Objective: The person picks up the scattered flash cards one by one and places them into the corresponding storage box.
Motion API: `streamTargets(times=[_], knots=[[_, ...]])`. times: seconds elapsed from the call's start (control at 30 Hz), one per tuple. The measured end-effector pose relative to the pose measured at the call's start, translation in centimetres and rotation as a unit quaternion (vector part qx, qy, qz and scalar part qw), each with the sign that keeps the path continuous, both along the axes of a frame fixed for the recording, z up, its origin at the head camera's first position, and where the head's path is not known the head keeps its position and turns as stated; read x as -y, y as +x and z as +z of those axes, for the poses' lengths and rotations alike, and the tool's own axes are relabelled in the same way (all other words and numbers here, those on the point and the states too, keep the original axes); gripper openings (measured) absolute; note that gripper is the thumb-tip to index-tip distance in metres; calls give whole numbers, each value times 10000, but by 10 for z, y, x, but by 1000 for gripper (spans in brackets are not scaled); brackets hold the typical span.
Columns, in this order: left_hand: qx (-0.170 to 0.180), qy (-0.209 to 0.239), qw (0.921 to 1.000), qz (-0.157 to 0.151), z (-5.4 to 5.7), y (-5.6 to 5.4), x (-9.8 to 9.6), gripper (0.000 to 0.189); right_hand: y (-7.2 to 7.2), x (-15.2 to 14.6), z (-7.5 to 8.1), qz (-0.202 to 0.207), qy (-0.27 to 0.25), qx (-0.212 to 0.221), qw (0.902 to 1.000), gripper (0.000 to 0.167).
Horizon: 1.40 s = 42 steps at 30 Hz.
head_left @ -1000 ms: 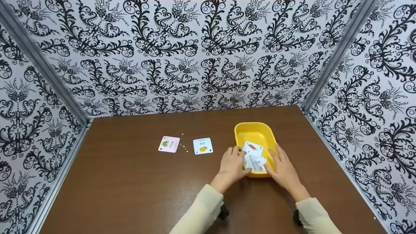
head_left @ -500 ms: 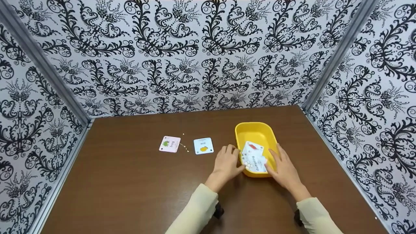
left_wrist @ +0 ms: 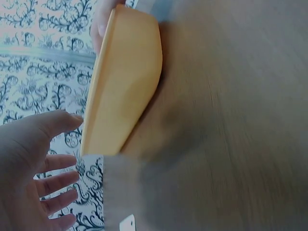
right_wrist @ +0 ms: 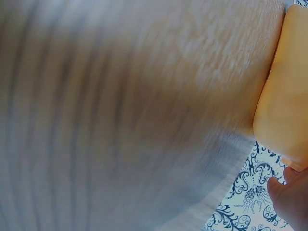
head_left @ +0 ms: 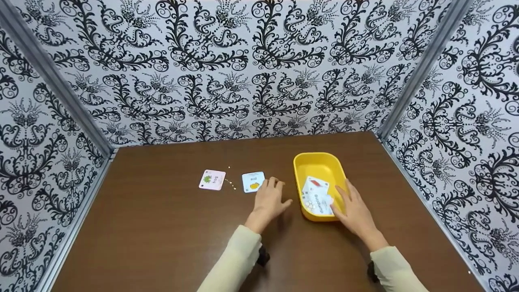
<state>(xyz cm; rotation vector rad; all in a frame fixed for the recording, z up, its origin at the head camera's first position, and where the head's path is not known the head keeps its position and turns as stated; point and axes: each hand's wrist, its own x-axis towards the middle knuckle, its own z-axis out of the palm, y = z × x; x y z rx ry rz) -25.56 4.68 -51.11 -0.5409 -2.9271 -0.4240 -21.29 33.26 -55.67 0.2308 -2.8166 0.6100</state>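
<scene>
My left hand hovers left of the yellow tray, holding nothing. In the left wrist view its fingers are spread loosely, with the thumb apart. In the head view its fingertips overlap the corner of a pale blue picture card with a yellow drawing. My right hand holds the tray's right rim, thumb and forefinger over the inside. A white "dumpling" card lies in the tray, overlapping a card with a red picture. Left of the blue card is a pink "frog" card.
The brown table ends at patterned black-and-white walls at the back and sides, joined by grey metal posts. Small light specks show between the two table cards.
My left hand has let go of the dumpling card, which now lies in the tray, and moved left out of the tray toward the blue card. The right hand stays on the tray.
</scene>
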Motion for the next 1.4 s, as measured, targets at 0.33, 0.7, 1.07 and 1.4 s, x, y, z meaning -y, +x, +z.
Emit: streamTargets(times=[0.33,0.7,1.07,1.4], knots=[[58,157,9992,352,-14,-22,33,57,-1,0,-2,9,-2,-49,10000,64],[181,271,9987,395,-26,-45,63,59,-2,-1,-3,-19,27,-56,10000,63],[667,168,9975,183,-37,-61,84,66,-1,0,-4,-24,17,-32,10000,64],[1122,-53,9937,35,-39,-65,93,72,-1,0,-4,-15,-50,-215,9998,62]])
